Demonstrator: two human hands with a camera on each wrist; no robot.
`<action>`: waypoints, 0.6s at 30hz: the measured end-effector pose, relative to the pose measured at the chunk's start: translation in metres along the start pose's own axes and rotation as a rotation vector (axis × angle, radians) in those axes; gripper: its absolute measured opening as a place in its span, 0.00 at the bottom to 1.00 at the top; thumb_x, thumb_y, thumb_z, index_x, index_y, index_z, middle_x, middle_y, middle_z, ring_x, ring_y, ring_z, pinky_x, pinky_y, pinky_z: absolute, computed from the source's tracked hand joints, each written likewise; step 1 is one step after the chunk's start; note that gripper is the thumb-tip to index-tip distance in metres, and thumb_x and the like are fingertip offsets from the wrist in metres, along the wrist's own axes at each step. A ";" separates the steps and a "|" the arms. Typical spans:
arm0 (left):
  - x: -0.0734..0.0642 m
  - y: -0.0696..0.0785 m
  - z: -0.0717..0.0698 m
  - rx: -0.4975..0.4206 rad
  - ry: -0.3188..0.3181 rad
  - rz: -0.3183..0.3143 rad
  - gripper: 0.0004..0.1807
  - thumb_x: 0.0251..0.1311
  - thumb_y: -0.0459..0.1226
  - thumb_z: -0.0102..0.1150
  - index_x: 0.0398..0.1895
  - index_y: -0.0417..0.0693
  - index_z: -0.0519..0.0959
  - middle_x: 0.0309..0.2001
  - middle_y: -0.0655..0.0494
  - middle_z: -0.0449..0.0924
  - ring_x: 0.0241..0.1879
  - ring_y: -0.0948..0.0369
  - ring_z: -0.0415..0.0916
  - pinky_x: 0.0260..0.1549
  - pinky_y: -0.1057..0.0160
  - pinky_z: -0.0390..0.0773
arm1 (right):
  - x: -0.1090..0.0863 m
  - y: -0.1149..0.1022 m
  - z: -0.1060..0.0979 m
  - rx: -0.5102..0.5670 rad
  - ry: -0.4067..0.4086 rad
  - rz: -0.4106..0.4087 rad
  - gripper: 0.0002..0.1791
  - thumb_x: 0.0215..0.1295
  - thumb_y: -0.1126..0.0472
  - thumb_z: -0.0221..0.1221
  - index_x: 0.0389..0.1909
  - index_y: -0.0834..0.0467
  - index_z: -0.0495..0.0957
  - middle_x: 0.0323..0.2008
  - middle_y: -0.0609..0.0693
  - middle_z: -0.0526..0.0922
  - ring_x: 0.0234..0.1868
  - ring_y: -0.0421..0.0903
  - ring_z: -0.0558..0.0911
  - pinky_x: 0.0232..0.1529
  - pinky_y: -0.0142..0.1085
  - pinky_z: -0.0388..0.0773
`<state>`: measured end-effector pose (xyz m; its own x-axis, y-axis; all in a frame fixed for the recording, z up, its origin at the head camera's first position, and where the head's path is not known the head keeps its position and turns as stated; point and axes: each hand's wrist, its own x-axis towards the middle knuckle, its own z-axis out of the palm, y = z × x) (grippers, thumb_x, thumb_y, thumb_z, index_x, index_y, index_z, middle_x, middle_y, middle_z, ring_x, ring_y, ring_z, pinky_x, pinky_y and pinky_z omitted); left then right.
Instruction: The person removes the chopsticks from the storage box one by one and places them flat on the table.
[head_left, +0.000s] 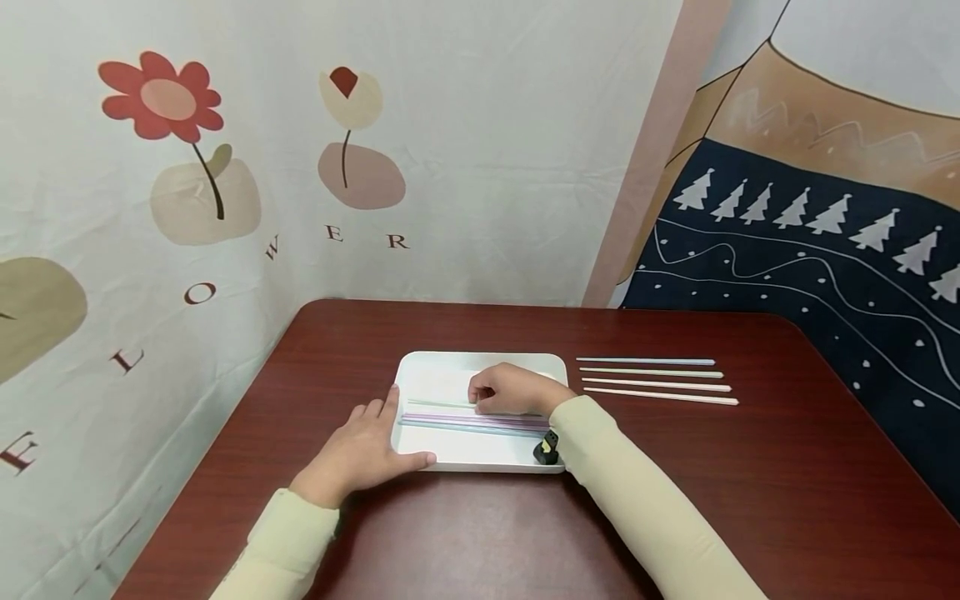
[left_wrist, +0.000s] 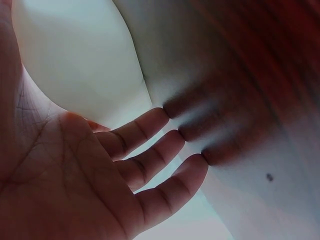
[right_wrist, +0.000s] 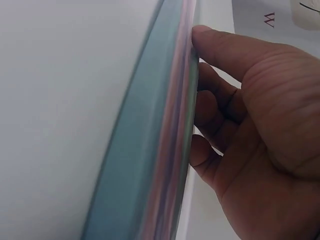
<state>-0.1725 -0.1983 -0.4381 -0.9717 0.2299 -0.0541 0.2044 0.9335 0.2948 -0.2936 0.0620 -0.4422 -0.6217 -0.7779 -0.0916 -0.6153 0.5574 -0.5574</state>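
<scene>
A white rectangular tray [head_left: 480, 462] lies on the table with several thin chopsticks lengthwise in it. My left hand [head_left: 362, 450] rests at its left end, fingers along the side and thumb at the front rim. In the left wrist view the fingertips [left_wrist: 192, 165] touch a pale surface. Over the tray, my right hand [head_left: 517, 389] pinches a green chopstick [head_left: 438, 403] between thumb and curled fingers. Beside it lie pink and purple chopsticks [head_left: 442, 417] and a light blue chopstick [head_left: 450, 427], close together. The right hand hides part of the green one.
Right of the tray, several chopsticks lie spaced in a row on the brown table [head_left: 787, 467], a blue one [head_left: 645, 362] farthest back and a pale one [head_left: 660, 397] nearest. A small black device [head_left: 547, 448] sits at the right wrist. Printed cloth [head_left: 495, 167] hangs behind the table.
</scene>
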 end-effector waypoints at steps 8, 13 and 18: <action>0.000 0.001 -0.001 0.002 -0.002 -0.002 0.71 0.45 0.77 0.56 0.77 0.31 0.48 0.65 0.33 0.66 0.64 0.35 0.63 0.57 0.43 0.69 | 0.001 -0.001 0.002 -0.035 0.019 0.012 0.08 0.66 0.65 0.60 0.31 0.47 0.78 0.22 0.39 0.71 0.26 0.35 0.70 0.34 0.32 0.70; 0.001 0.000 -0.001 0.002 -0.006 -0.001 0.71 0.45 0.77 0.55 0.77 0.31 0.47 0.65 0.33 0.66 0.64 0.35 0.63 0.58 0.42 0.69 | 0.000 -0.004 0.000 -0.031 0.032 0.005 0.09 0.66 0.66 0.58 0.30 0.49 0.78 0.21 0.40 0.70 0.25 0.35 0.69 0.33 0.32 0.69; 0.001 -0.001 0.000 -0.001 -0.009 -0.008 0.71 0.45 0.76 0.56 0.77 0.32 0.47 0.66 0.33 0.65 0.65 0.33 0.61 0.59 0.41 0.67 | 0.001 -0.003 0.001 -0.014 0.057 -0.001 0.10 0.66 0.68 0.56 0.30 0.49 0.78 0.20 0.41 0.68 0.24 0.36 0.68 0.33 0.32 0.69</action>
<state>-0.1740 -0.1988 -0.4380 -0.9723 0.2246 -0.0648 0.1964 0.9352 0.2948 -0.2921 0.0597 -0.4412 -0.6479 -0.7605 -0.0435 -0.6223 0.5614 -0.5455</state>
